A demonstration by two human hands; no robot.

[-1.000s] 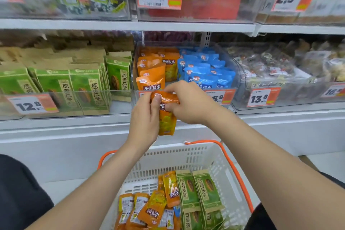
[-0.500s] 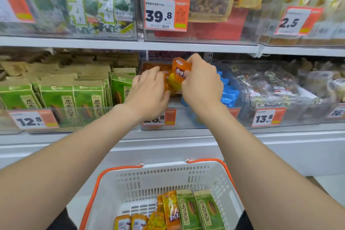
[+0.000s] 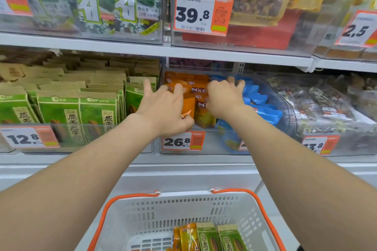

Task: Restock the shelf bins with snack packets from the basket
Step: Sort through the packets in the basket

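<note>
The clear shelf bin (image 3: 204, 144) with the 26.8 tag holds orange snack packets (image 3: 201, 90) on its left and blue packets (image 3: 263, 108) on its right. Both my hands are inside it. My left hand (image 3: 163, 108) has its fingers spread and rests against an upright orange packet (image 3: 188, 106) at the front of the orange row. My right hand (image 3: 224, 98) lies with fingers stretched over the line where orange meets blue, touching the packets. The white basket (image 3: 183, 208) with orange handles sits below, holding orange packets (image 3: 187, 236) and green packets (image 3: 220, 238).
Left of this bin stands a bin of green packets (image 3: 81, 114) tagged 12.8. To the right is a bin of clear-wrapped snacks (image 3: 326, 104) tagged 13.8. An upper shelf (image 3: 142, 49) close above carries seaweed packs and nut bags.
Both hands carried the orange packet up from above the basket into the bin and set it among the orange row. The left fingers have spread off it.
</note>
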